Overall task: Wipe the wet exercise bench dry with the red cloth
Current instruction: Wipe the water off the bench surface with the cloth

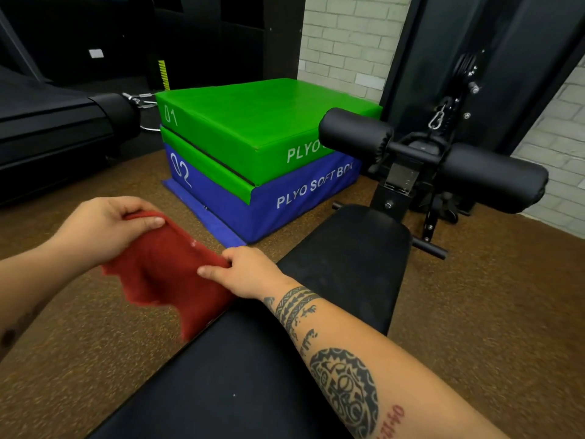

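A red cloth (164,274) hangs in the air just left of the black exercise bench (342,267). My left hand (104,229) pinches its upper left edge. My right hand (250,272) pinches its right edge, close to the bench's left side. The cloth droops between the two hands, and its lower tip reaches the bench's edge. The bench pad runs from the bottom centre up toward the right. My tattooed right forearm crosses over the pad. I cannot make out any wetness on the pad.
Two black foam rollers (493,182) stand at the bench's far end. A green (253,122) and a blue (285,204) plyo soft box are stacked on the brown floor (490,312) behind the cloth. A treadmill (47,128) sits far left. A cable machine (456,90) stands back right.
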